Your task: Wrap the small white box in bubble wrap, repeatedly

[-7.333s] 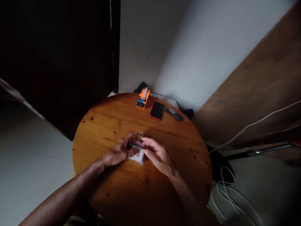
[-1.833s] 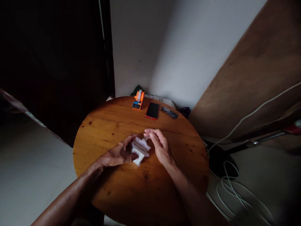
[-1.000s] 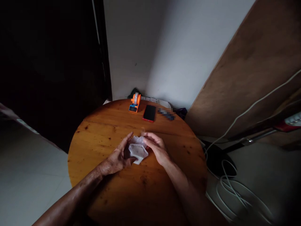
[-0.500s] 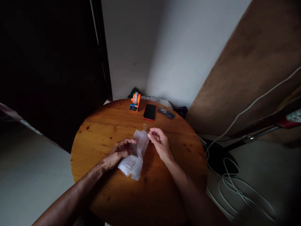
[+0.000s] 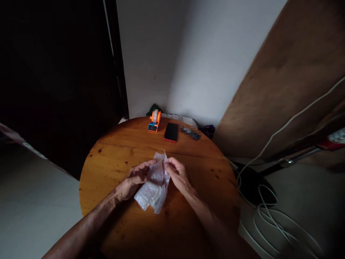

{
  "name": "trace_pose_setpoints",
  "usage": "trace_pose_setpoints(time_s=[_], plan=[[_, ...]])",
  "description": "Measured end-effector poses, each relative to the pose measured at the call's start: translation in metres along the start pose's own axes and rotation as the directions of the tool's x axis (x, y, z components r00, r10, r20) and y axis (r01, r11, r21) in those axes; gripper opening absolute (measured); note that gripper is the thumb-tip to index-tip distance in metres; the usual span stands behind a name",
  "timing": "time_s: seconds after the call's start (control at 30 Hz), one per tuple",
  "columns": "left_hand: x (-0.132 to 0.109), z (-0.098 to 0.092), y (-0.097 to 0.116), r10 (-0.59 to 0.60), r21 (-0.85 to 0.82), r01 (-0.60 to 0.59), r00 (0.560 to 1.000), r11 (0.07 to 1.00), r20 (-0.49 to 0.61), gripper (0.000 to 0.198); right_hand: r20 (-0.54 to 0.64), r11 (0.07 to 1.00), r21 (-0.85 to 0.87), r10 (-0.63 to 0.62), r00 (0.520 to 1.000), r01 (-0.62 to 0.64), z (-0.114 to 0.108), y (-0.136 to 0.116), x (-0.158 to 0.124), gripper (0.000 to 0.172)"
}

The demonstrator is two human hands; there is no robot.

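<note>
A crumpled piece of clear bubble wrap (image 5: 156, 176) lies between my hands over the wooden table. My left hand (image 5: 132, 181) is at its left side, fingers and thumb closed about the edge. With thumb and fingers pinched, my right hand (image 5: 178, 174) holds the upper right edge. A small clear strip, probably tape, sticks up from the wrap's top end. Whatever the folds may cover cannot be made out.
On the round table (image 5: 107, 169), toward the wall, stand an orange and blue tape dispenser (image 5: 154, 120), a phone (image 5: 170, 132) with a red edge and a blurred dark object (image 5: 191, 133). White cable (image 5: 269, 216) lies coiled on the floor at right.
My right hand has moved slightly down and left, now gripping the wrap's right edge. The wrap's right side is folded inward more. The clear strip at its top stands less flat.
</note>
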State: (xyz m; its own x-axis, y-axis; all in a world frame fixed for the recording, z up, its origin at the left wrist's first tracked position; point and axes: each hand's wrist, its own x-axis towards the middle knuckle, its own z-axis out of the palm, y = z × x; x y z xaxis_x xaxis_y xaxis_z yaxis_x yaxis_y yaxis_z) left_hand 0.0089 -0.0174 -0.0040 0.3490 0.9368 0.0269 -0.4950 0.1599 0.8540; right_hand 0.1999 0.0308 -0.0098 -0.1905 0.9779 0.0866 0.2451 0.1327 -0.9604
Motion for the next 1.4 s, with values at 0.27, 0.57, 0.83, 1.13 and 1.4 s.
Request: trace_pose_setpoints(time_s=[0.27,0.57,0.83,1.13,1.4], plan=[[0.007,-0.008,0.007,0.103,-0.021,-0.116,0.941,0.993,-0.322,0.048,-0.067,0.9,0.431,0.107,0.992,-0.068,-0.009,-0.005,0.003,0.031],[0.0,-0.009,0.016,0.337,0.725,0.049,0.863,0.687,-0.378,0.05,-0.061,0.887,0.455,0.117,0.991,-0.077,-0.007,0.001,0.006,0.033],[0.003,-0.007,0.011,0.151,0.595,0.083,0.931,0.799,-0.332,0.034,-0.132,0.908,0.417,0.097,0.987,-0.033,-0.012,0.004,0.014,0.033],[0.008,-0.032,0.013,0.207,0.538,0.15,0.812,0.83,-0.545,0.027,-0.338,0.952,0.306,0.103,0.936,0.006,-0.033,0.021,0.032,0.036],[0.004,-0.032,0.015,0.47,0.786,0.108,0.749,0.609,-0.467,0.037,-0.354,0.993,-0.113,-0.062,0.933,0.023,-0.039,0.035,0.039,0.032]])
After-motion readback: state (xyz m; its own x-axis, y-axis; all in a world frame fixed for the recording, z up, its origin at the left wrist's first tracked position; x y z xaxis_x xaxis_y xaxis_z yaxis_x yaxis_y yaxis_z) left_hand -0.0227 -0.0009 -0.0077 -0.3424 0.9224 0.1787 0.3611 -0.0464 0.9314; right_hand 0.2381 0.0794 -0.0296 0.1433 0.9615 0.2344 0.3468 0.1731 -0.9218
